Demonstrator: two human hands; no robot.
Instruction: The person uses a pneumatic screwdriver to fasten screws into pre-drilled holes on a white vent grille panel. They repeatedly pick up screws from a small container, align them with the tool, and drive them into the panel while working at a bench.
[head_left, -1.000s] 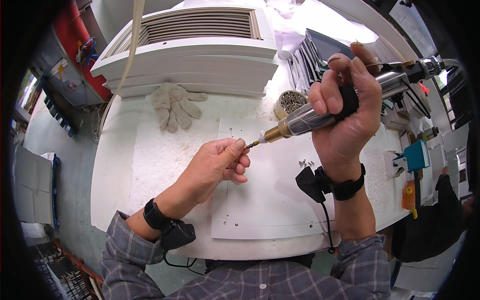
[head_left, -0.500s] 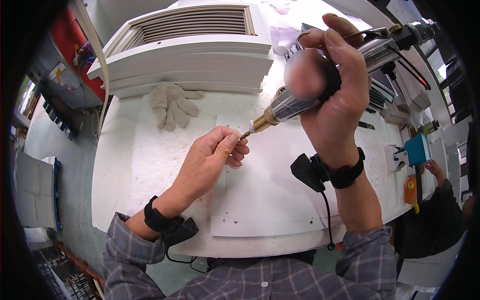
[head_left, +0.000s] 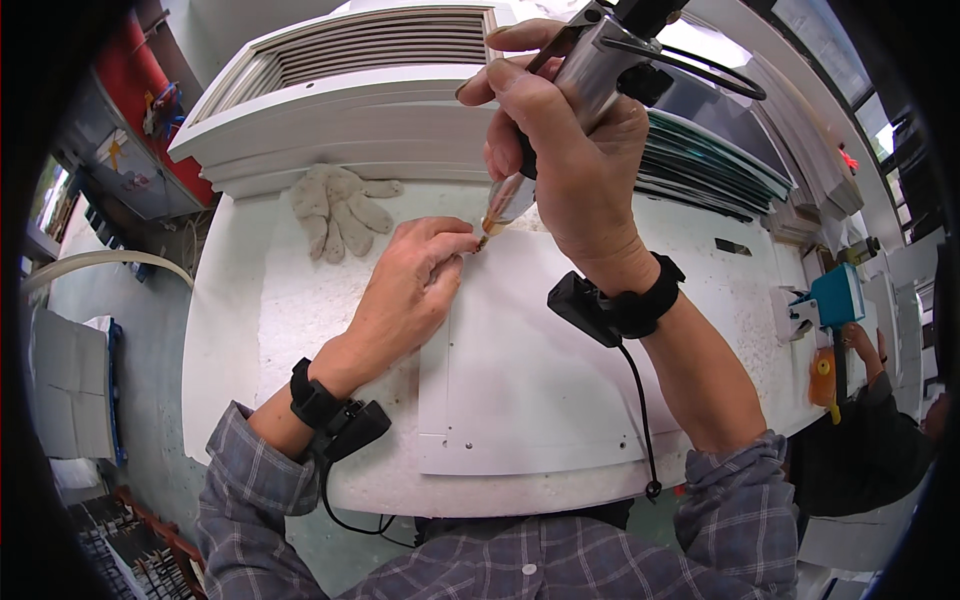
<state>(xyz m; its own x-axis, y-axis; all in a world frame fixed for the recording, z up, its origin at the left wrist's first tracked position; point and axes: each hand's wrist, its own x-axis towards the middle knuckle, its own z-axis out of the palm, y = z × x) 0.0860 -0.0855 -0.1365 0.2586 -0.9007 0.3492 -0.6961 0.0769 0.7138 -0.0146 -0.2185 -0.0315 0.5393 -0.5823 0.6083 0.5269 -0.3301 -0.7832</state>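
Observation:
My right hand [head_left: 585,160] is wrapped round a silver power screwdriver [head_left: 590,75], which tilts down to the left. Its brass-coloured nose and bit point at the upper left part of a flat white panel [head_left: 540,370]. At the bit's tip, my left hand [head_left: 410,285] has its fingers drawn together. What they pinch, if anything, is too small to make out. Small holes show along the panel's left and near edges. Behind my left hand a pale work glove [head_left: 340,210] lies on the white table [head_left: 230,330].
White louvred frames [head_left: 350,120] are stacked at the back left. Dark-edged sheets [head_left: 710,160] are piled at the back right. A teal box-shaped thing [head_left: 835,297] stands at the right, near another person's hand [head_left: 858,340]. A pale hose [head_left: 120,258] curves in at the left.
My right hand has moved left and forward, and the screwdriver has turned steeper. My left hand has shifted slightly forward, turned more palm-down and stayed at the bit. The hose at the left has dropped.

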